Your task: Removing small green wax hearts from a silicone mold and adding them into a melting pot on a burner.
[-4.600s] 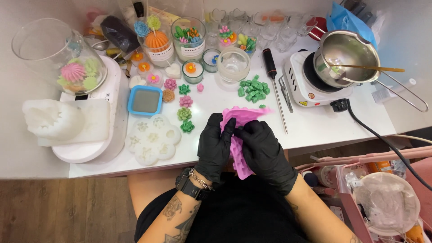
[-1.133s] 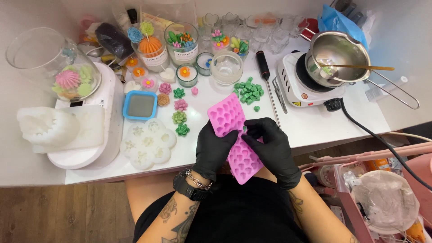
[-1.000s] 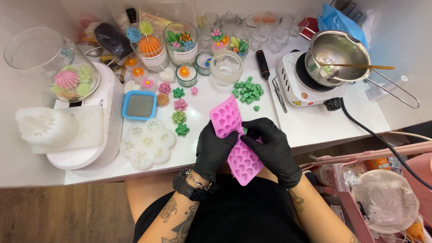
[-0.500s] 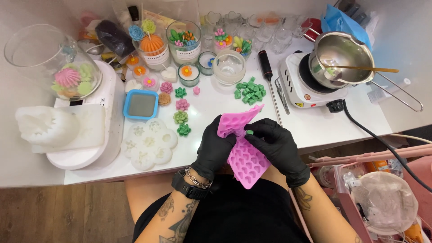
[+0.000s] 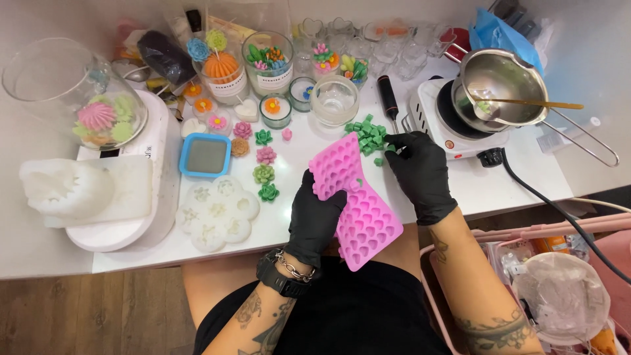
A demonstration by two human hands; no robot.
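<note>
My left hand, in a black glove, grips a pink silicone mould with many small heart cavities, held bent over the table's front edge. My right hand, also gloved, has let go of the mould and reaches to a pile of small green wax hearts on the white table; its fingertips pinch at a green piece at the pile's right edge. One more green piece lies beside the mould.
A hot plate with a steel pot and wooden stick stands at right, its black cord trailing off. Flower-shaped wax pieces, a blue square mould, a white flower mould, candle jars and a scale fill the left.
My right hand has left the pink mould and moved up and right to the green pile. The left hand keeps hold of the mould, which has straightened a little.
</note>
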